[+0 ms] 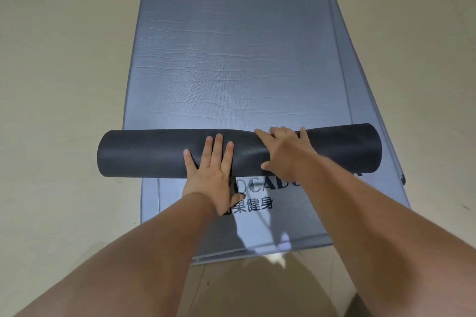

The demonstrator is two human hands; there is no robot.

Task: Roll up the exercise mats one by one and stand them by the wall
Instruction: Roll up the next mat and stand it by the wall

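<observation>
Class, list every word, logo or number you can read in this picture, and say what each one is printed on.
"OCAD": large print on the lower mat, just below the rolled mat, which cuts off the letter tops. The left hand and right hand hide the letters on either side.
"果健身": smaller line beneath it on the same mat. The left hand hides its first character.
No other text is visible.

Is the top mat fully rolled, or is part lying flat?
Partly rolled. A dark roll lies across its near end, with the left hand and right hand on it; the rest of the mat lies flat beyond.
</observation>
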